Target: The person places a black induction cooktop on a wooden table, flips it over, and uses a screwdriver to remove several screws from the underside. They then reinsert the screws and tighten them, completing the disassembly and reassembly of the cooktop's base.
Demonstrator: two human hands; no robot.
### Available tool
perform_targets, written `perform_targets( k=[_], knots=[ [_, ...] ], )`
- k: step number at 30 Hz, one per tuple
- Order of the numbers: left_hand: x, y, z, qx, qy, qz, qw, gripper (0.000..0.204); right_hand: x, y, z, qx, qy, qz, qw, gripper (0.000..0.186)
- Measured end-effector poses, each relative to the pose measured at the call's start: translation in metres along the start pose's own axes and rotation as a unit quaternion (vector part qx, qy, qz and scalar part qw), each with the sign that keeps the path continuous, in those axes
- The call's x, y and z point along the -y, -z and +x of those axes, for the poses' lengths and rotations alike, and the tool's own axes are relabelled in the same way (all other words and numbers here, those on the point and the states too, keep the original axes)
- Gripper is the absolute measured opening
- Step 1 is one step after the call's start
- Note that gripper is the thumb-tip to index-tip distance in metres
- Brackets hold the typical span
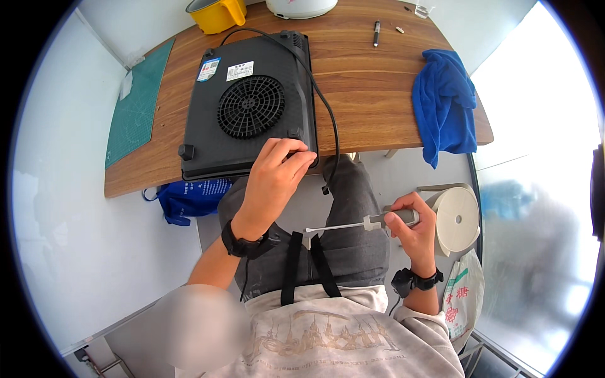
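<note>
A black appliance (pixel 208 138) lies underside up on the wooden table (pixel 372 101), showing a round vented grille and corner feet, with a black cable running over it and down past the front edge. My left hand (pixel 277 176) is at its near right corner, fingertips pinched together; what is between them, if anything, I cannot make out. My right hand (pixel 413 230) grips a screwdriver (pixel 375 222) with a grey handle, held over my lap below the table edge, its shaft pointing left.
A green mat (pixel 132 113) lies left; a yellow pot (pixel 214 16) and white appliance (pixel 296 6) stand behind. A pen (pixel 377 33) and blue cloth (pixel 444 101) lie right. Below are a blue bag (pixel 189 201), a round cream stool (pixel 454 223) and a white bag (pixel 460 299).
</note>
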State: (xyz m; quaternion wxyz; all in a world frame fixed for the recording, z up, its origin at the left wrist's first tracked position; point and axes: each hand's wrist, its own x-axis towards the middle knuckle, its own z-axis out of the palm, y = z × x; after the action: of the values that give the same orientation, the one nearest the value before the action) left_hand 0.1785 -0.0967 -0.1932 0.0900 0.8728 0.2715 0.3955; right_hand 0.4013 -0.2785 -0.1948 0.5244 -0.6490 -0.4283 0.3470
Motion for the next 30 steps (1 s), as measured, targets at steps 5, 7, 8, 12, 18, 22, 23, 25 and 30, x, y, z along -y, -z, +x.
perform_targets(
  k=[5, 7, 8, 12, 18, 22, 23, 25, 30],
  knots=[
    [0.002, -0.006, -0.002, -0.01, -0.003, 0.009, 1.0, 0.021, 0.003, -0.001, -0.001, 0.0, -0.006, 0.002, 1.0, 0.024],
    [-0.001, -0.008, -0.002, -0.012, 0.0, 0.017, 1.0, 0.02, 0.001, -0.001, -0.001, 0.002, -0.009, 0.001, 1.0, 0.024],
    [-0.001, -0.008, -0.002, -0.013, 0.002, 0.021, 1.0, 0.02, 0.001, -0.001, -0.001, 0.003, -0.01, 0.0, 1.0, 0.024],
    [0.0, -0.011, -0.007, -0.025, 0.014, 0.01, 1.0, 0.019, 0.001, -0.001, -0.002, -0.002, -0.003, 0.001, 1.0, 0.023],
    [0.0, -0.008, -0.006, -0.03, 0.023, -0.008, 0.999, 0.016, -0.001, 0.001, -0.004, -0.002, -0.004, 0.006, 1.0, 0.024],
    [-0.001, -0.01, -0.007, -0.023, 0.037, -0.018, 0.999, 0.015, -0.001, 0.002, -0.005, -0.001, -0.008, 0.005, 1.0, 0.023],
    [-0.002, -0.01, -0.007, -0.016, 0.04, -0.02, 0.999, 0.015, -0.002, 0.002, -0.005, 0.0, -0.008, 0.002, 1.0, 0.023],
    [-0.003, -0.009, -0.007, -0.015, 0.034, -0.01, 0.999, 0.016, 0.0, 0.002, -0.005, -0.002, -0.006, 0.001, 1.0, 0.023],
    [-0.008, -0.008, -0.006, -0.01, 0.02, 0.035, 0.999, 0.018, -0.002, 0.005, -0.005, -0.004, 0.001, -0.003, 1.0, 0.024]
  ],
)
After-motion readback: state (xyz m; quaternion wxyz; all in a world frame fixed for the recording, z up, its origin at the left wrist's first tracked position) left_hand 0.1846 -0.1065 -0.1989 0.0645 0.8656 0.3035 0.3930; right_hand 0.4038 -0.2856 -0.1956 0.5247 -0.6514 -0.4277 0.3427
